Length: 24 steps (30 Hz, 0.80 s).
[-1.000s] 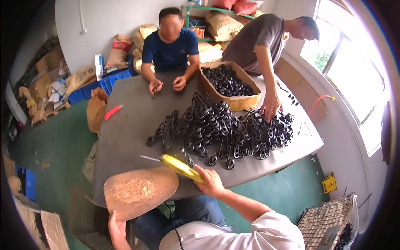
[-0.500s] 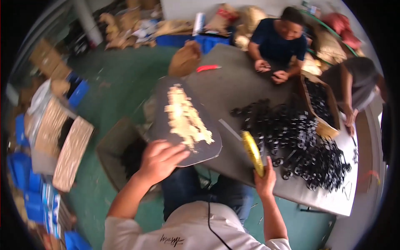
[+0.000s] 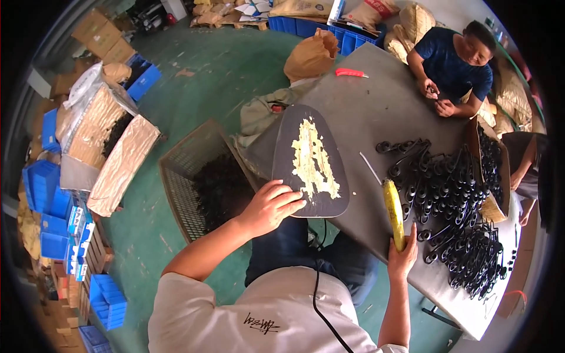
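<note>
Black, rounded board smeared with pale yellowish paste (image 3: 311, 162) now lies lower on the grey table (image 3: 376, 112) than a moment ago, no longer lifted. Left hand (image 3: 269, 207) curls over its near edge, fingers half closed. Right hand (image 3: 402, 257) is wrapped around a yellow tool (image 3: 394, 213) beside the heap of black metal parts (image 3: 453, 206).

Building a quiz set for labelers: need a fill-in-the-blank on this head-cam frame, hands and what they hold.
1. The left hand grips the dark oval board at its ____ end.
2. The right hand holds a ____ tool pointing away from the person.
3. The pile of black metal parts lies on the grey ____.
4. The wire basket stands on the ____.

Missing words: near; yellow; table; floor
</note>
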Tool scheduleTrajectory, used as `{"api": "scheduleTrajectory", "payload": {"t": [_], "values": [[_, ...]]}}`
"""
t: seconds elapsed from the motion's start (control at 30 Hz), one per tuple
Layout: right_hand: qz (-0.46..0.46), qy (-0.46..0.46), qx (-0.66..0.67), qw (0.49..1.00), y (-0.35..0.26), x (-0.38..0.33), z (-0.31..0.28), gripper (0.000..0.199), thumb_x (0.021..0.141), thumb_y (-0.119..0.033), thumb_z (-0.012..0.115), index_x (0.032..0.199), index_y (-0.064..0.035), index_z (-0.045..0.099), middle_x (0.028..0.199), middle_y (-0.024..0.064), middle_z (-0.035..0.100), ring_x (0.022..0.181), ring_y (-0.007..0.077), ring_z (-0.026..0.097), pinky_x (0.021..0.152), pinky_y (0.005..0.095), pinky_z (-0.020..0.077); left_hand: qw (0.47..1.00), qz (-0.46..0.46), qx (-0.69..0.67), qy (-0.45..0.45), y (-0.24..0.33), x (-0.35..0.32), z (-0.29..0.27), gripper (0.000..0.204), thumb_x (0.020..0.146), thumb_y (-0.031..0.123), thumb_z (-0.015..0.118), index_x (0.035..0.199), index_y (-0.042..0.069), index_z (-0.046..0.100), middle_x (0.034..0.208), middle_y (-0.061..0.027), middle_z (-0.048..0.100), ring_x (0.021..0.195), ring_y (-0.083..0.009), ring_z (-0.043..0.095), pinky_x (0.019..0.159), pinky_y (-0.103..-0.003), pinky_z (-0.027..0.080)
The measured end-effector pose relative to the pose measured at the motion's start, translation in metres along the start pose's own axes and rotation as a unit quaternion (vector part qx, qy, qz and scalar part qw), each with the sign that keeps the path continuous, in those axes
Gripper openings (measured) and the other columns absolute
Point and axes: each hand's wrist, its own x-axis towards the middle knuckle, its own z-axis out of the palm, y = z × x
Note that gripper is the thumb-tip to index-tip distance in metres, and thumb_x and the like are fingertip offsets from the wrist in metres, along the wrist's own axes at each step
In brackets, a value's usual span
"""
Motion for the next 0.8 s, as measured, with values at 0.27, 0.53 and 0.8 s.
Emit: {"api": "scheduleTrajectory", "payload": {"t": [0.27, 0.53, 0.8], "values": [[-0.036, 0.015, -0.015, 0.999, -0.003, 0.003, 0.0, 0.086, 0.075, -0.005, 0.078, 0.151, -0.0145, 0.039, 0.088, 0.0071, 0.058, 0.084, 0.028, 0.056, 0.081, 0.0427, 0.0459, 1.0, -0.016, -0.012, 0.015, -0.003, -0.004, 0.005, 0.031, 0.081, 0.011, 0.063, 0.11, 0.012, 0.072, 0.113, -0.0032, 0.066, 0.106, -0.0232, 0.06, 0.105, -0.046, 0.044], [-0.032, 0.004, -0.049, 0.998, -0.001, 0.003, -0.006, 0.084, 0.074, -0.011, 0.079, 0.148, -0.007, 0.04, 0.093, 0.0107, 0.06, 0.085, 0.0321, 0.058, 0.083, 0.0454, 0.0442, 1.0, -0.005, -0.003, 0.015, 0.0, 0.006, 0.004, 0.03, 0.08, 0.009, 0.062, 0.109, 0.01, 0.072, 0.115, -0.004, 0.066, 0.106, -0.0239, 0.06, 0.103, -0.046, 0.044], [-0.094, -0.017, -0.053, 0.994, -0.005, 0.007, -0.003, 0.081, 0.074, -0.016, 0.076, 0.145, -0.0046, 0.04, 0.095, 0.0117, 0.06, 0.091, 0.031, 0.06, 0.086, 0.0444, 0.0441, 0.998, 0.023, 0.049, -0.016, -0.005, 0.012, -0.013, 0.028, 0.083, 0.01, 0.061, 0.11, 0.012, 0.071, 0.116, -0.006, 0.067, 0.111, -0.0257, 0.06, 0.107, -0.048, 0.042]]}}
